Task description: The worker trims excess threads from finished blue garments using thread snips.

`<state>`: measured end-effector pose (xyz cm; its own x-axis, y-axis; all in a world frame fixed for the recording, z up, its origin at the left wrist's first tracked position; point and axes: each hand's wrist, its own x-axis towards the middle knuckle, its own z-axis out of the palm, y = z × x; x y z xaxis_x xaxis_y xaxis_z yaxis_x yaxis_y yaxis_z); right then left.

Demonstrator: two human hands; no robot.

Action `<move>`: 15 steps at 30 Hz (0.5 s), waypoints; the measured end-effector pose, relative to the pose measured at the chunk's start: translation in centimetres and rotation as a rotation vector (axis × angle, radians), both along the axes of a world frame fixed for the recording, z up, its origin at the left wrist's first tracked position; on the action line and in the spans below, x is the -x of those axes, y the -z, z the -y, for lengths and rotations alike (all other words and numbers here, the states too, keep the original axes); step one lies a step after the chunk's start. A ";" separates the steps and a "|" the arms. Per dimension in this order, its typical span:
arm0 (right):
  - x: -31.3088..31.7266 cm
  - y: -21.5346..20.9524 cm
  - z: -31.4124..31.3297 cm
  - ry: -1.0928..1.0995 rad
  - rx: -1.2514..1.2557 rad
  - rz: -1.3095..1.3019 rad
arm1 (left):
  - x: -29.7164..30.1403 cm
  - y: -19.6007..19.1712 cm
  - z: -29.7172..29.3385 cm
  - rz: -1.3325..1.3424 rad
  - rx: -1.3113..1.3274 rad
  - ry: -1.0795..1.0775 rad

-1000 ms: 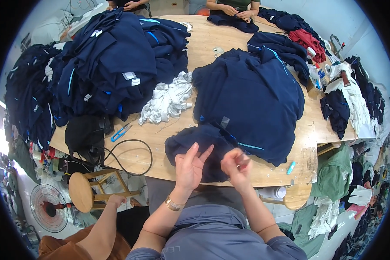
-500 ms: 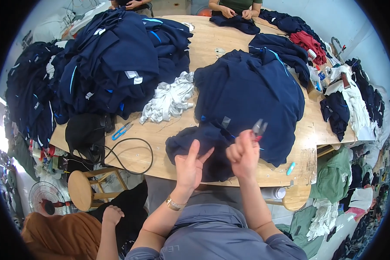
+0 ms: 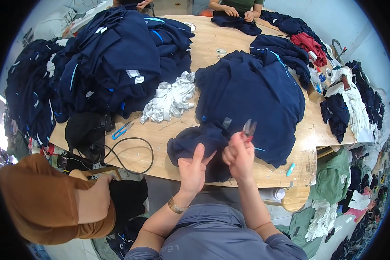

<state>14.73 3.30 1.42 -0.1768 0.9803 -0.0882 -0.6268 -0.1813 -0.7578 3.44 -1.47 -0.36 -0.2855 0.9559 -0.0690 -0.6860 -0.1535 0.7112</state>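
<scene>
At the table's near edge, my left hand point(image 3: 192, 172) grips a bunched navy garment point(image 3: 187, 141), thumb raised and lower fingers curled into the cloth. Close beside it, my right hand point(image 3: 239, 157) is closed around small thread snips point(image 3: 249, 127) with red handles. Their blades point up and away from me, a little apart, above the cloth. Just beyond both hands lies a large navy garment pile point(image 3: 251, 95) with light-blue piping. Whether the piece in my left hand joins that pile cannot be told.
A taller navy heap point(image 3: 112, 56) covers the back left. White strips point(image 3: 169, 97), blue snips point(image 3: 122, 130), a black cable point(image 3: 152, 156) and a turquoise marker-like item point(image 3: 290, 169) lie on the table point(image 3: 206, 45). A person in brown point(image 3: 39, 199) is close on my left; another works across.
My right hand has shifted slightly left with the snips, toward my left hand. The person in brown has moved up beside the table, covering the fan and most of the stool.
</scene>
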 end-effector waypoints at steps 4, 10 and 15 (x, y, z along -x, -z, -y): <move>-0.8 -0.4 -0.2 0.170 -0.122 -0.083 | 0.5 0.0 -0.3 0.089 0.026 0.009; 0.4 0.3 1.2 0.126 -0.373 0.746 | 0.3 -0.4 -0.2 0.124 0.069 0.012; 1.5 0.4 0.9 0.030 -0.247 0.498 | 0.0 -0.1 0.0 -0.081 0.016 -0.010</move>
<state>13.25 2.43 1.06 -0.1446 0.9863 0.0791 -0.1844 0.0517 -0.9815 3.40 -1.49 -0.28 -0.3004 0.9519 -0.0602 -0.6248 -0.1487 0.7665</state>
